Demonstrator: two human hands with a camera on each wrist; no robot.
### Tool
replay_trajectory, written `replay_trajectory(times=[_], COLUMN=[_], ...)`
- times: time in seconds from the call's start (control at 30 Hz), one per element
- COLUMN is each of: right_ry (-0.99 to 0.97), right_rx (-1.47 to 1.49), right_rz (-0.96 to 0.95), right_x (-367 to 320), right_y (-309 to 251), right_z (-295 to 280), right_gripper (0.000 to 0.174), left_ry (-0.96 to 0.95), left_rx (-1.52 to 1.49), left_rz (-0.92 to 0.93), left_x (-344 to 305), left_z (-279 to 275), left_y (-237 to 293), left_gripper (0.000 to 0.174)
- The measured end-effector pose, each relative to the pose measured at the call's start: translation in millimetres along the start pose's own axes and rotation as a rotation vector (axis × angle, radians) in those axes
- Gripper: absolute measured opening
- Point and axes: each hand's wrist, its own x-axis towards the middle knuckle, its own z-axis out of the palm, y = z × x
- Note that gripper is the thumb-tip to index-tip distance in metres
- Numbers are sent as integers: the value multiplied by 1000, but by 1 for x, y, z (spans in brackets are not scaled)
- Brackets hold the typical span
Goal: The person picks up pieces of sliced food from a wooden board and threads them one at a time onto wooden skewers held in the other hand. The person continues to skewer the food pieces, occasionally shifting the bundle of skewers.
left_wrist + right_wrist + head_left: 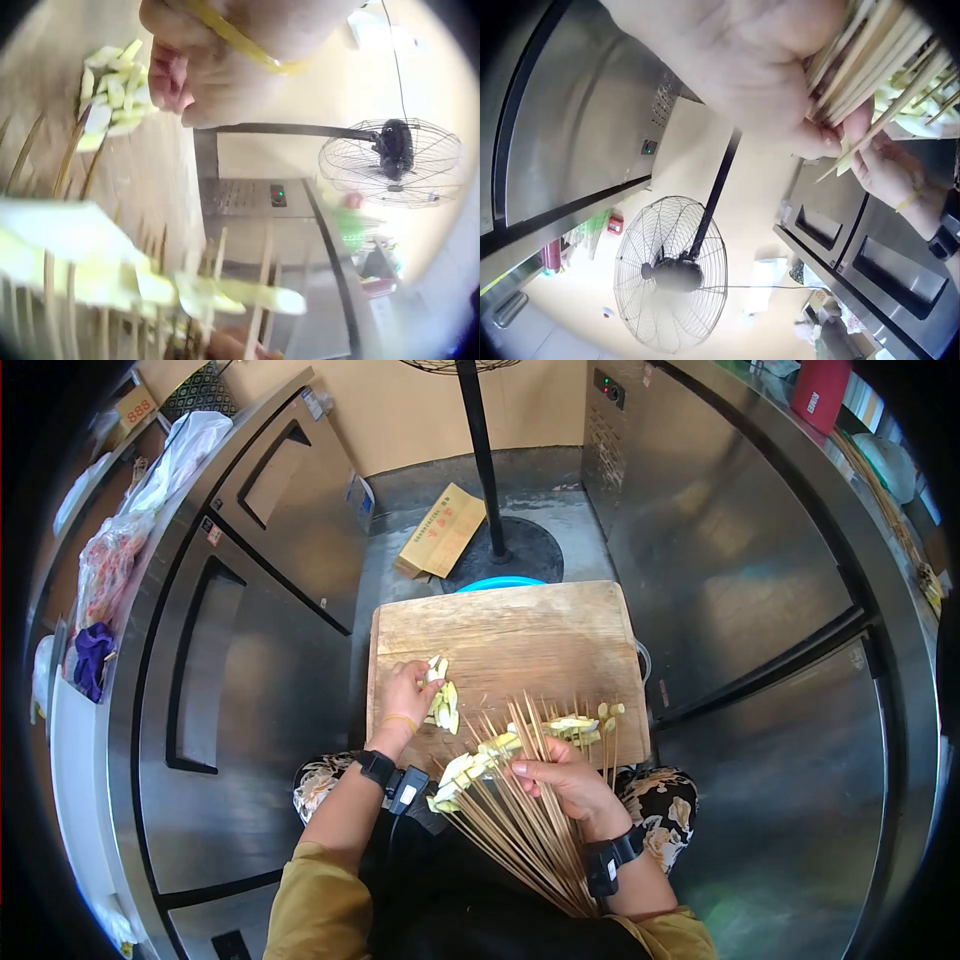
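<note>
My left hand is over a small pile of cut pale green vegetable pieces on a wooden cutting board. Its thumb and fingers pinch a vegetable piece at the pile's upper end. A fan of thin bamboo skewers lies in my right hand, thumb across them, their lower ends toward my lap. Near the tips of many skewers, threaded vegetable pieces form a slanting row. More threaded pieces show beyond the right hand, over the board's near right part.
Steel cabinets stand close on the left and right. Behind the board are a blue basin rim, a cardboard box and a fan's round base. Plastic bags lie on the left counter.
</note>
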Motion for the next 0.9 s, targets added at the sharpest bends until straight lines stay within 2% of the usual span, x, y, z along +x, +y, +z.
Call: replay_trajectory(times=[0.03, 0.13, 0.23, 0.33, 0.43, 0.53, 0.67, 0.9], right_ry=[-8, -31, -41, -34, -35, -16, -38, -89], right_rx=[-2, -31, -93, -95, -85, -123, -156, -104], right_rz=[-2, -15, -27, -18, -8, 1, -18, -38], right_x=[0, -1, 2, 1, 0, 1, -1, -3], right_y=[-1, -2, 4, 3, 2, 5, 4, 5], right_z=[1, 2, -1, -1, -1, -4, -1, -3], right_gripper=[13, 13, 13, 13, 15, 16, 14, 12], left_ry=[-23, 5, -54, -72, -206, -299, -358, -365], left_rx=[97, 126, -91, -651, -1088, -1309, -1440, -1511], left_rz=[-3, 53, -51, -144, -420, -406, -388, -424], left_x=[1, 3, 2, -4, -18, -35, -56, -68], left_z=[-1, 6, 9, 14, -11, -34, -45, -37], left_y=[3, -3, -13, -26, -6, 22, 47, 76], left_gripper=[29, 31, 29, 27, 22, 15, 6, 20])
